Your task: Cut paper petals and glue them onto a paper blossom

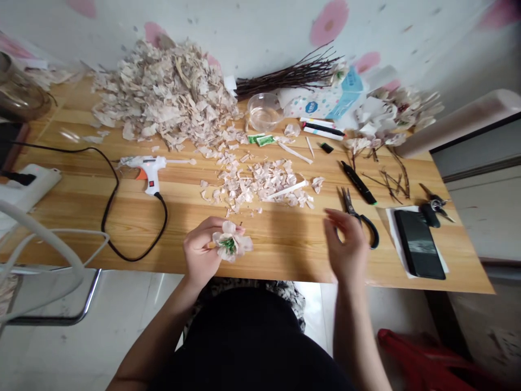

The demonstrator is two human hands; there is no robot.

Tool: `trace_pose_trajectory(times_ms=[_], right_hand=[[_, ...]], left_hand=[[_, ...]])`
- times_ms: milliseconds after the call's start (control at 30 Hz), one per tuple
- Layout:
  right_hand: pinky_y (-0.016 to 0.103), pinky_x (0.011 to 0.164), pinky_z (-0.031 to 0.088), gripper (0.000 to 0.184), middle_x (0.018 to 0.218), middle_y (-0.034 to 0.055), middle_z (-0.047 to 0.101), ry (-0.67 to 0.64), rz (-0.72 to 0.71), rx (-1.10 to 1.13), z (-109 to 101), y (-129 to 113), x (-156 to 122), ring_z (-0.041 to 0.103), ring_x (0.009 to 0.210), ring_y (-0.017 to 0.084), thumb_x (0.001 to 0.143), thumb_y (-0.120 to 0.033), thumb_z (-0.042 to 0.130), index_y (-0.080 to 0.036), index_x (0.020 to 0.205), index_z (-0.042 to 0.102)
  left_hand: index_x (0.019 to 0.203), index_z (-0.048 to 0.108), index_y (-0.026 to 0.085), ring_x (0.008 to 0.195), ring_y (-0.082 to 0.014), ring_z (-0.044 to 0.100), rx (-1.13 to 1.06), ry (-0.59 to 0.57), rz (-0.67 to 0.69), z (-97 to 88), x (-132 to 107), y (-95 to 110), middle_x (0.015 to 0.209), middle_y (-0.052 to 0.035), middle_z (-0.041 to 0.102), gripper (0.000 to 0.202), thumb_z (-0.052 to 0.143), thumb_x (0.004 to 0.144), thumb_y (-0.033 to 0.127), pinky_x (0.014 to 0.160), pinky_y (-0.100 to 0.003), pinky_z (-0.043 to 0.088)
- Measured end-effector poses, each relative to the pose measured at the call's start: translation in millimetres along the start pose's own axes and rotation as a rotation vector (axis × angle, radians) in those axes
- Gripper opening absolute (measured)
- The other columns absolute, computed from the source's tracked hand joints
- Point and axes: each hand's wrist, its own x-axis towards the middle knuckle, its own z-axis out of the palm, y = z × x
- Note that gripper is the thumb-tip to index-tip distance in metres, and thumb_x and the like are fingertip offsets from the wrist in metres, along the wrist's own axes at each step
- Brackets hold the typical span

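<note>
The left hand (200, 252) holds a pale pink paper flower (230, 242) just above the front of the bench (122, 228) — fingers curled round and pinching its base, so the petals stay free and the green centre faces up. The right hand (347, 247) is raised, slightly blurred, fingers spread and pinching nothing, just beside black-handled scissors (360, 218) that lie with their grips toward the front, within easy reach.

Loose pale petal scraps (254, 182) are scattered mid-bench between both hands and the big heap of paper petals (163, 95) at the back, against the wall. A white hot glue gun (148, 171) lies on its side left of the scraps, its black cord (134, 252) looping round to a white power strip (26, 187) — the loop keeps the cord clear of the working area in front. Dark twigs (288, 73) are bundled at the back beside a clear plastic bowl (264, 111) and a tissue box (328, 98). More paper blossoms (396, 106) sit back right, and a black marker (358, 182) lies near loose twigs (386, 182). Far right — a black phone (419, 244) on white paper, keys (435, 209) just above, both set away from the scraps.
</note>
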Motion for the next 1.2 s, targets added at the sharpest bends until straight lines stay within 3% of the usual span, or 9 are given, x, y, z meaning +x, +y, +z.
trace_pose_trajectory(times_ms=[67,200,367,600,667,833,933,1033,1200], right_hand=[[0.051,0.090,0.046,0.032,0.098,0.0150,0.061,0.050,0.191,-0.330,-20,40,4,0.058,0.097,0.031,0.083,-0.039,0.056,-0.014,0.103,0.061],[0.051,0.086,0.045,0.037,0.086,0.0129,0.057,0.074,0.282,-0.401,-41,84,2,0.055,0.093,0.033,0.075,-0.044,0.059,-0.013,0.095,0.058],[0.052,0.092,0.041,0.045,0.091,0.0129,0.056,0.124,0.296,-0.512,-47,92,4,0.051,0.103,0.037,0.068,-0.051,0.061,-0.016,0.096,0.055],[0.046,0.071,0.047,0.037,0.077,0.0094,0.059,-0.167,0.388,-0.659,-57,91,25,0.060,0.081,0.035,0.060,-0.048,0.067,-0.022,0.079,0.049],[0.044,0.065,0.046,0.039,0.071,0.0074,0.057,-0.174,0.436,-0.658,-59,86,26,0.060,0.074,0.034,0.056,-0.049,0.071,-0.024,0.072,0.045],[0.037,0.057,0.048,0.036,0.068,0.0014,0.052,0.036,0.442,-0.050,-54,47,7,0.058,0.064,0.024,0.060,-0.044,0.066,-0.023,0.082,0.048],[0.030,0.053,0.050,0.032,0.070,-0.0030,0.048,-0.147,0.320,0.496,-39,4,-15,0.053,0.052,0.015,0.071,-0.042,0.069,-0.024,0.085,0.046],[0.030,0.044,0.050,0.045,0.065,-0.0037,0.046,-0.412,0.245,0.953,-13,-38,-40,0.038,0.041,0.011,0.082,-0.070,0.049,-0.025,0.083,0.046],[0.034,0.056,0.056,0.062,0.082,0.0040,0.054,-0.660,0.263,1.127,32,-69,-72,0.053,0.060,0.018,0.078,-0.082,0.042,-0.024,0.100,0.051]], left_hand=[[0.084,0.076,0.025,0.074,-0.0166,0.069,0.007,-0.011,0.023,-3.3,3,-2,0.081,-0.0021,0.074,0.013,0.074,0.078,0.014,0.064,-0.027,0.056],[0.084,0.076,0.023,0.072,-0.0171,0.068,0.015,-0.044,0.014,-2.7,8,-3,0.079,-0.0032,0.072,0.011,0.073,0.079,0.014,0.063,-0.027,0.056],[0.078,0.075,0.020,0.069,-0.0165,0.066,0.035,-0.049,0.018,3.3,9,-2,0.078,-0.0043,0.070,0.003,0.076,0.077,0.017,0.060,-0.025,0.052],[0.066,0.070,0.019,0.067,-0.0163,0.065,0.090,-0.041,-0.024,4.1,11,3,0.073,-0.0035,0.070,0.012,0.075,0.078,0.022,0.060,-0.024,0.051],[0.071,0.072,0.018,0.068,-0.0166,0.066,0.117,-0.027,-0.037,3.6,13,3,0.075,-0.0037,0.071,0.007,0.074,0.077,0.019,0.062,-0.025,0.051],[0.074,0.072,0.018,0.071,-0.0174,0.067,0.134,-0.007,-0.069,3.4,14,1,0.078,-0.0038,0.073,0.006,0.071,0.075,0.011,0.066,-0.026,0.053],[0.075,0.072,0.018,0.071,-0.0174,0.067,0.126,-0.005,-0.059,4.3,15,1,0.079,-0.0035,0.073,0.005,0.072,0.076,0.012,0.066,-0.026,0.053],[0.076,0.072,0.017,0.071,-0.0169,0.066,0.118,0.000,-0.090,6.1,15,3,0.077,-0.0026,0.072,0.003,0.073,0.075,0.015,0.066,-0.025,0.052],[0.071,0.069,0.017,0.068,-0.0169,0.066,0.114,0.042,-0.161,10.0,15,7,0.072,-0.0015,0.070,0.005,0.073,0.074,0.019,0.064,-0.025,0.051]])
